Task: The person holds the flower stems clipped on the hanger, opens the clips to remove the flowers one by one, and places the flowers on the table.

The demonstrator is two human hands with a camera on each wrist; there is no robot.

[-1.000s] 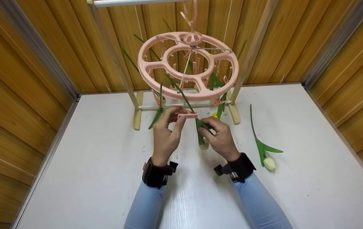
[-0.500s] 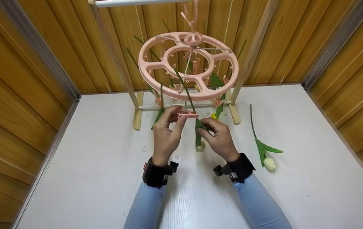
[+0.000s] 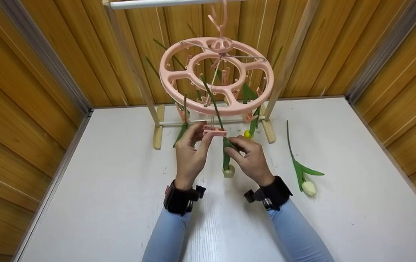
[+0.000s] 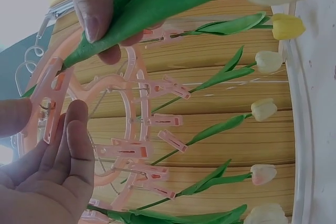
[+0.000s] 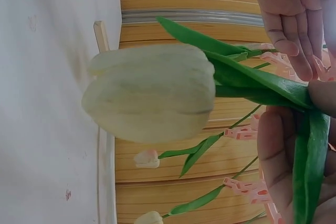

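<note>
From the head view, I am watching the left hand pinching a pink plastic clothespin below the round pink plastic peg hanger, while the right hand is gripping the white artificial tulip by its stem; another white tulip is lying right of the hanger. In the left wrist view, the clip is gaping, and the stem could slip out. In the right wrist view, hanging tulips are crowding in behind.

Probably a staged recording booth — wood-panel walls, bare white table.
</note>
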